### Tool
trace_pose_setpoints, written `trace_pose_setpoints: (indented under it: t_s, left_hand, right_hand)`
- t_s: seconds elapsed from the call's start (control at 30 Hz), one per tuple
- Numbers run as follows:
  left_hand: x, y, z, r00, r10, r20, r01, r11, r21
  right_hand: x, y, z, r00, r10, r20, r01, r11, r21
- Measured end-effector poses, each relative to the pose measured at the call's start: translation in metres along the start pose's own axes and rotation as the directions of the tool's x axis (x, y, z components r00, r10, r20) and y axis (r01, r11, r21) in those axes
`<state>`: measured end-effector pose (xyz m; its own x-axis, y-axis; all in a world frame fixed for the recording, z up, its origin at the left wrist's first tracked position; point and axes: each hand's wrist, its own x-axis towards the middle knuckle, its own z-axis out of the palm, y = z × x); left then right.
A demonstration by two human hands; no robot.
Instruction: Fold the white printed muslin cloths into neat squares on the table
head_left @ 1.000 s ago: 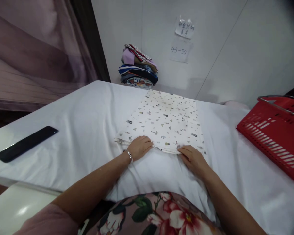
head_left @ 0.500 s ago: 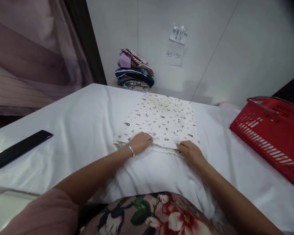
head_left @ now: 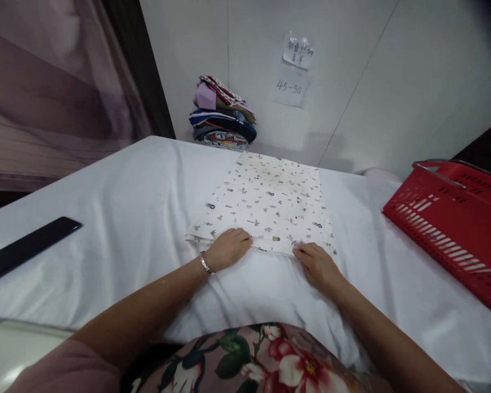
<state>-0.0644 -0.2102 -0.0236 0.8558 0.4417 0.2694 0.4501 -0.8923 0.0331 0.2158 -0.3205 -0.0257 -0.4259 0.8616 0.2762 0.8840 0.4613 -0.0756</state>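
Observation:
A cream cloth (head_left: pixel 265 196) with small grey and dark printed figures lies flat in front of me, its near edge layered. My left hand (head_left: pixel 229 249), with a bracelet at the wrist, pinches that near edge left of its middle. Farther right along the same edge, my right hand (head_left: pixel 317 265) grips the cloth between thumb and fingers. Both hands rest low over the white-covered table (head_left: pixel 139 218). The fingertips are partly hidden against the fabric.
Behind the cloth, a stack of folded fabrics (head_left: pixel 223 114) stands near the wall. A red plastic basket (head_left: pixel 450 229) sits at the right, its handle folded down. At the left lies a long black glossy object (head_left: pixel 28 248). Paper notes (head_left: pixel 290 87) hang on the wall.
The cloth's near edge has come slightly toward me and lies straighter, with the layers more closely lined up. Both hands have shifted a little nearer my body, still on the edge.

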Motion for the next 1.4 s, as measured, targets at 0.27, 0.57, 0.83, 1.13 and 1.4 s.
trace_pose_setpoints:
  t_s: [0.27, 0.57, 0.83, 1.13, 1.4]
  left_hand:
    - [-0.002, 0.001, -0.006, 0.999, -0.012, 0.040, 0.015, 0.998, -0.069]
    - [0.006, 0.006, -0.006, 0.997, -0.046, 0.055, 0.043, 0.998, 0.040]
    - [-0.003, 0.015, -0.016, 0.998, -0.007, 0.064, 0.006, 1.000, 0.006]
    - [-0.003, 0.012, -0.007, 0.993, -0.070, 0.089, 0.078, 0.994, -0.077]
    - [-0.005, 0.006, 0.002, 0.998, -0.053, 0.023, 0.055, 0.991, -0.120]
  right_hand:
    - [-0.003, 0.000, -0.006, 0.998, 0.007, 0.067, -0.005, 0.999, -0.034]
    - [0.000, 0.001, -0.006, 0.999, 0.045, 0.020, -0.042, 0.994, -0.105]
    - [-0.018, -0.001, -0.013, 0.998, 0.069, -0.012, -0.069, 0.997, -0.039]
    - [-0.042, 0.002, -0.010, 0.980, 0.198, -0.017, -0.198, 0.980, -0.013]
    - [-0.081, 0.025, -0.033, 0.901, 0.404, -0.155, -0.345, 0.887, 0.308]
